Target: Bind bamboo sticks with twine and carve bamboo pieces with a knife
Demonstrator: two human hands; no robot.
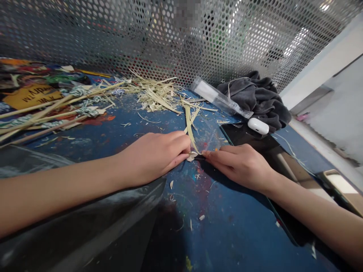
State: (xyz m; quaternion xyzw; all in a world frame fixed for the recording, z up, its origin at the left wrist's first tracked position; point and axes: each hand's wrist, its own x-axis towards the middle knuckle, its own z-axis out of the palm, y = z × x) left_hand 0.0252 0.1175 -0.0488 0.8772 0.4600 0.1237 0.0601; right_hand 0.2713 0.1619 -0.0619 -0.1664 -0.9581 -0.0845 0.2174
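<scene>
My left hand (161,151) is closed, its thumb and fingers pressed together on the blue table. At its fingertips is a small pale chip (192,156). My right hand (244,166) faces it across a narrow gap, thumb and forefinger pinched. A long, thin, pale green plant-fibre strip (189,122) slants down between the hands, its lower end reaching the right fingertips. A thin dark line runs low between the two pinches; what it is I cannot make out. What the left fingers grip is hidden.
A heap of pale shavings (159,94) lies beyond my hands. String-wrapped sticks (48,109) are on the left, above a dark sheet (85,226). To the right are a clear plastic sleeve (218,96), dark cloth (255,98), white earbud case (258,126) and glossy black panel (286,162). Perforated metal (127,34) stands behind.
</scene>
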